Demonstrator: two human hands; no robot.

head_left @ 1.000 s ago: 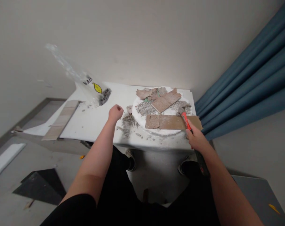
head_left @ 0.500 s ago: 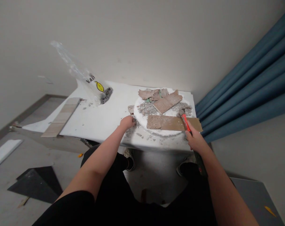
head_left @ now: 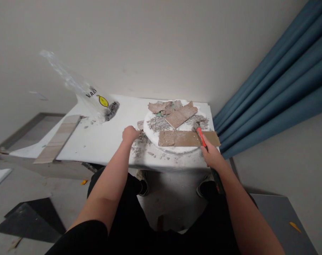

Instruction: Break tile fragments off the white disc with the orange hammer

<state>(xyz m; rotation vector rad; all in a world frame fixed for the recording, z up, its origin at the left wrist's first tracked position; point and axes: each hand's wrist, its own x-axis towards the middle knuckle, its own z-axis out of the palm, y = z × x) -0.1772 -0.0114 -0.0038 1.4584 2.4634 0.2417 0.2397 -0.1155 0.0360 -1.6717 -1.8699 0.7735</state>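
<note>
My right hand (head_left: 213, 156) grips a hammer (head_left: 200, 135) with a red and black handle. Its metal head hangs over a flat tan strip of board (head_left: 186, 139), but whether it touches is unclear. That strip lies across the front of a round white slab (head_left: 150, 132), along with grey rubble (head_left: 158, 123) and broken brownish tile-like pieces (head_left: 180, 116). Left of the slab, my left hand (head_left: 130, 135) is closed above small crumbs (head_left: 141, 141). What its fingers hold, if anything, is hidden. A small rough fragment (head_left: 140, 124) lies just beyond that hand.
White sheeting covers the low table (head_left: 105, 145). A clear plastic bag (head_left: 90, 101) with a lemon print and grey bits stands at the back left, near a striped board (head_left: 58, 140). Blue curtains (head_left: 280, 78) hang at right; dark sheets (head_left: 30, 219) lie on the floor.
My left hand has moved slightly left, away from the round slab's edge. The hammer and the pieces on the slab keep their places, while the whole view has shifted a little.
</note>
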